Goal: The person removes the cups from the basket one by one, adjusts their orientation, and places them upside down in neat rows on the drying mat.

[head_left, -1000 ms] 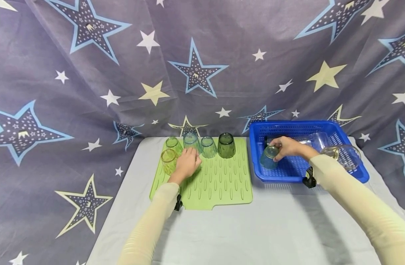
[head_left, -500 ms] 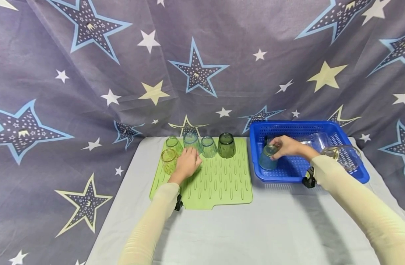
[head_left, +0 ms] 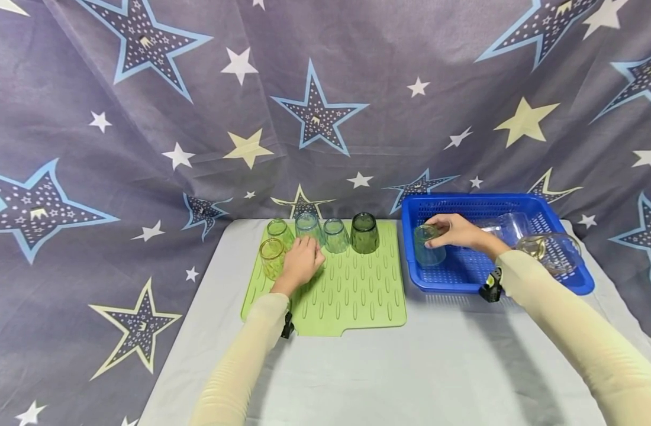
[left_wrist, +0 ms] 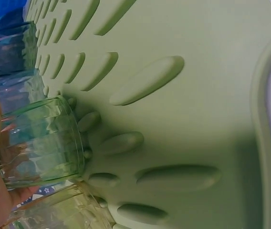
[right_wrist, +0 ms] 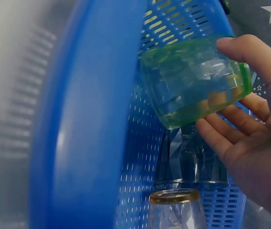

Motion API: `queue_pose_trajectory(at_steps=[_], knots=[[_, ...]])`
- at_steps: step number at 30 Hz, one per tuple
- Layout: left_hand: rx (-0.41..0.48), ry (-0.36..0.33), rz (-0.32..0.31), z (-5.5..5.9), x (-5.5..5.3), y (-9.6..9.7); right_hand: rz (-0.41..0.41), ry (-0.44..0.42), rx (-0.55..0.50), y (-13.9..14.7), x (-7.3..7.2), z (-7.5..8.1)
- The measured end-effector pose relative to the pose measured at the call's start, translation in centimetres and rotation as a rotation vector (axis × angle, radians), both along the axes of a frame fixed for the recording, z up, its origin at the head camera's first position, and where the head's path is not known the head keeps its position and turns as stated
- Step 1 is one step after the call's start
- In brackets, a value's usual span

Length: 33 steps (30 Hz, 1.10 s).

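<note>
My left hand [head_left: 301, 260] holds a clear green glass [left_wrist: 45, 143] mouth down on the light green drying mat [head_left: 352, 296]; the hand mostly hides it in the head view. An amber glass [head_left: 272, 259] stands right beside that hand. Along the mat's back edge are a green glass [head_left: 279, 232], a pale blue glass [head_left: 308, 225], a blue-green glass [head_left: 335, 236] and a dark green glass [head_left: 364, 234]. At the left end of the blue basket [head_left: 418, 287], my right hand [head_left: 455, 231] grips a green-tinted glass [right_wrist: 192, 81] between thumb and fingers, tilted in the right wrist view.
Inside the basket lie clear glassware [head_left: 514, 228] at the back and a clear piece with a gold-coloured rim [head_left: 557, 254] at the right. A white cloth [head_left: 437, 355] covers the table. Behind it hangs a star-patterned curtain [head_left: 197, 118].
My right hand has raised its glass slightly and shifted it a little to the left within the basket. The left hand stays in place on the mat.
</note>
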<state>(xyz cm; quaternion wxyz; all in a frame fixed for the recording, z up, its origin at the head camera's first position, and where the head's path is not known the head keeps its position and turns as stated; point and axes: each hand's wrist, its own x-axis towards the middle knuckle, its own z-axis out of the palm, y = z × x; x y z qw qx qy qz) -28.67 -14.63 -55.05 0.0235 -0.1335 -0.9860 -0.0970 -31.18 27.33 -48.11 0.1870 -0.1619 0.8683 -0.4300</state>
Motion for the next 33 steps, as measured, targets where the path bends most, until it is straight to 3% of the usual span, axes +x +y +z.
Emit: queue_pose_trajectory(at_steps=[5, 7, 12, 15, 26, 33], knots=[[0.016, 0.011, 0.000, -0.2, -0.1, -0.2, -0.047, -0.006, -0.013, -0.3, 0.0, 0.2], [0.020, 0.011, 0.002, -0.3, -0.1, -0.3, -0.058, 0.002, -0.026, -0.6, 0.6, 1.2], [0.015, 0.001, 0.010, -0.3, -0.2, -0.2, -0.080, 0.032, -0.046, -0.9, 1.1, 2.0], [0.024, -0.005, 0.014, -0.1, -0.1, -0.1, -0.099, 0.059, -0.064, -0.5, 0.8, 1.2], [0.112, -0.003, 0.029, 0.6, 0.1, 0.4, -0.133, 0.135, -0.132, 0.0, 1.8, 2.4], [0.191, 0.003, 0.001, 1.3, 0.2, 1.0, -0.140, 0.144, -0.131, 0.1, 2.6, 3.7]])
